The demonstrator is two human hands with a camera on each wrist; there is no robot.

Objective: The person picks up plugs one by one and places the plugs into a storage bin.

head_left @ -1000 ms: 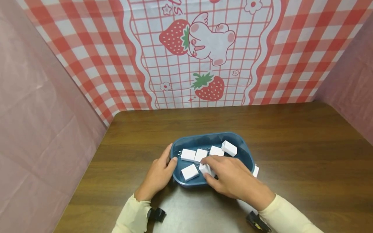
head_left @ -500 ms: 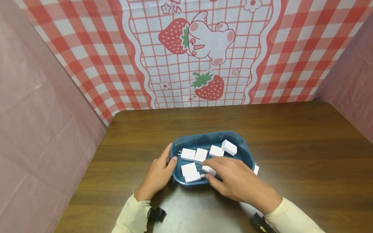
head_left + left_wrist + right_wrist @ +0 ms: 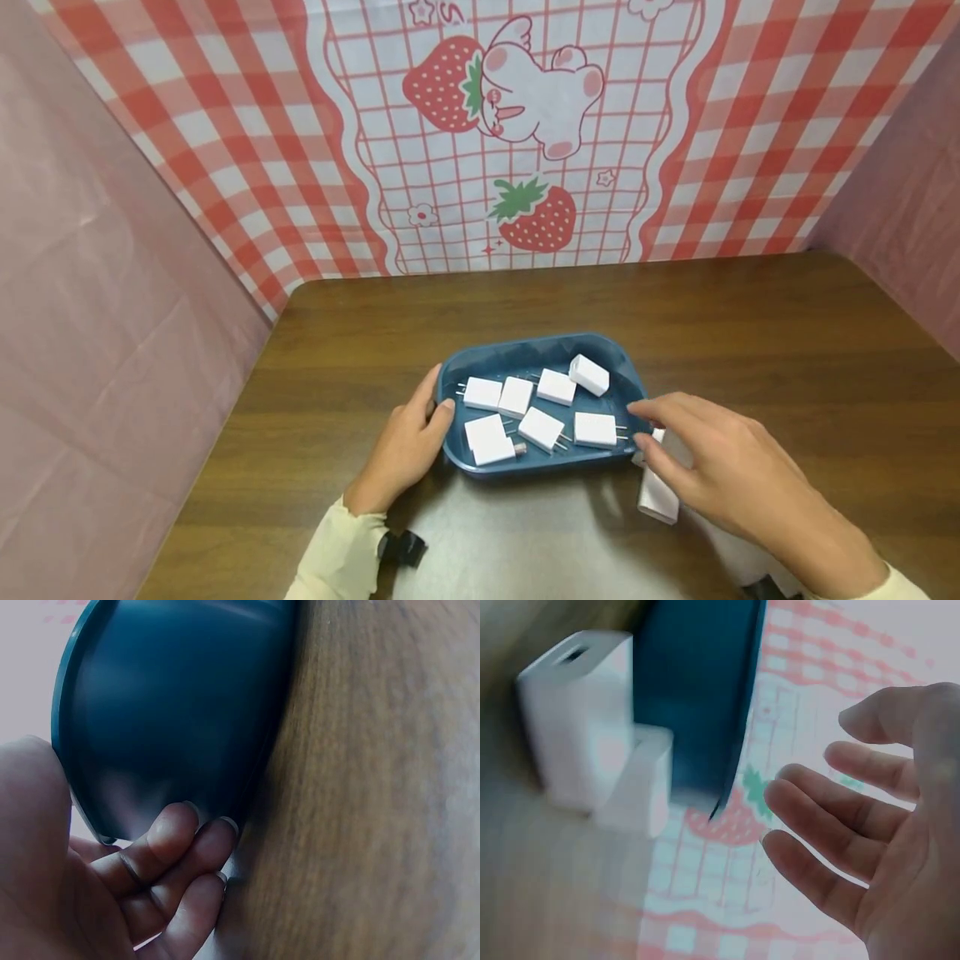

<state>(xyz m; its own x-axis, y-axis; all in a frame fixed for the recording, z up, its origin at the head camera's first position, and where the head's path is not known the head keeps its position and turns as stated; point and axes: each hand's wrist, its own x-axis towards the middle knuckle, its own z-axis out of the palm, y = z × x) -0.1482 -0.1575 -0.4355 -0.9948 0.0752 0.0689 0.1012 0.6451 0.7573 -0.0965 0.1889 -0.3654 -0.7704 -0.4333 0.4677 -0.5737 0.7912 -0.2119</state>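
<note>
A blue plastic tray (image 3: 525,467) holds several white USB charger plugs (image 3: 596,429), most with metal prongs showing. My left hand (image 3: 408,437) grips the tray's left end, thumb over the rim and fingers against the outer wall; the left wrist view shows those fingers (image 3: 172,832) on the blue side. Off the tray's right end, my right hand (image 3: 731,458) hovers with fingers parted and nothing between them. Below it, two more white charger plugs (image 3: 658,497) are on the table beside the tray, partly hidden; in the right wrist view the nearer charger (image 3: 577,724) shows its USB port.
The brown wooden table (image 3: 360,350) runs back to a red-and-white checked cloth (image 3: 247,150) with strawberry prints. Pink cloth (image 3: 105,275) hangs at the left and right sides. Black bands sit at both wrists.
My right hand has left the tray's inside and moved right, past its rim, letting go of a charger plug. Chargers it covered now show inside. My left hand keeps its grip.
</note>
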